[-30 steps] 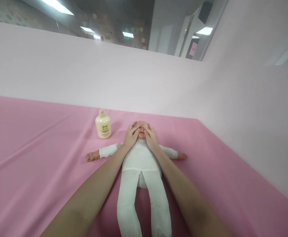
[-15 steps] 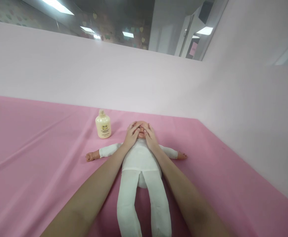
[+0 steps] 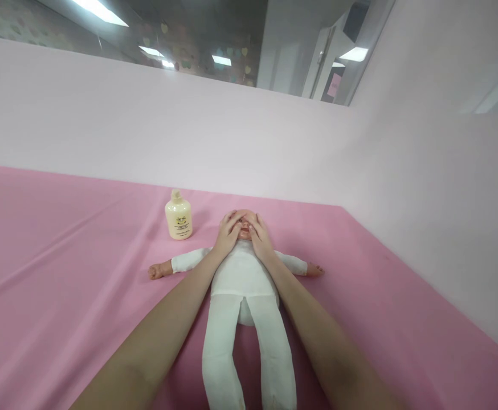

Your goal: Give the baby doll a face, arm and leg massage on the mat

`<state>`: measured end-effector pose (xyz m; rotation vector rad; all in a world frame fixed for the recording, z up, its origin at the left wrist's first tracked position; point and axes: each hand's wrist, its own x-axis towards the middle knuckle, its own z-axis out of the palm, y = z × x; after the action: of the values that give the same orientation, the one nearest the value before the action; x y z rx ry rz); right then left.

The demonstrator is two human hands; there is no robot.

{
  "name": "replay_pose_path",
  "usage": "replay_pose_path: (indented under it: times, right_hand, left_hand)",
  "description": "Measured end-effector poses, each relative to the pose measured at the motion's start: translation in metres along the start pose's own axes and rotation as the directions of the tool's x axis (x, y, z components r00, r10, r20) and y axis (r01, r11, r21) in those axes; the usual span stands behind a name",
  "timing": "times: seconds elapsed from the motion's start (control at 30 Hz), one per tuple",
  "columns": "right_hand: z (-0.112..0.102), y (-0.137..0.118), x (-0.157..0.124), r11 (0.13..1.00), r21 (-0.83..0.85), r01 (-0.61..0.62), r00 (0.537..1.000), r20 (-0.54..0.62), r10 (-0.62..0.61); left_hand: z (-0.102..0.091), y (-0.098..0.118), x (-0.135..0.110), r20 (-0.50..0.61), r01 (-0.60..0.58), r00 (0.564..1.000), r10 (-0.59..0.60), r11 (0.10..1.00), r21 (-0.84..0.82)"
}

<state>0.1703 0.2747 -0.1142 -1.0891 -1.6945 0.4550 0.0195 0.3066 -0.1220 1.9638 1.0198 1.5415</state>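
Observation:
A baby doll (image 3: 244,273) in a white top and trousers lies on its back on the pink sheet, arms spread out sideways. On the left side of its face rests my left hand (image 3: 227,234), fingers stretched flat over the cheek and brow. My right hand (image 3: 261,234) lies the same way on the other side, thumb beside the mouth. Between the two hands the doll's nose, mouth and chin show; most of the eyes and cheeks are covered. Neither hand is wrapped round anything.
Left of the doll's head stands a pale yellow pump bottle (image 3: 179,219) with dark print. The pink sheet (image 3: 69,273) has creases on the left. A white wall (image 3: 155,125) rises behind, with a reflective pane (image 3: 215,34) above, and another white wall (image 3: 437,188) bounds the right side.

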Motion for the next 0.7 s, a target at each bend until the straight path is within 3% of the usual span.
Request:
replay_pose_path:
  times: [0.7]
  right_hand:
    - [0.0018,0.0059,0.0006,1.0,-0.022,-0.006,1.0,-0.003,0.006]
  left_hand:
    - [0.0006,-0.0011,0.0008,-0.003,0.0,1.0,0.0,1.0,-0.014]
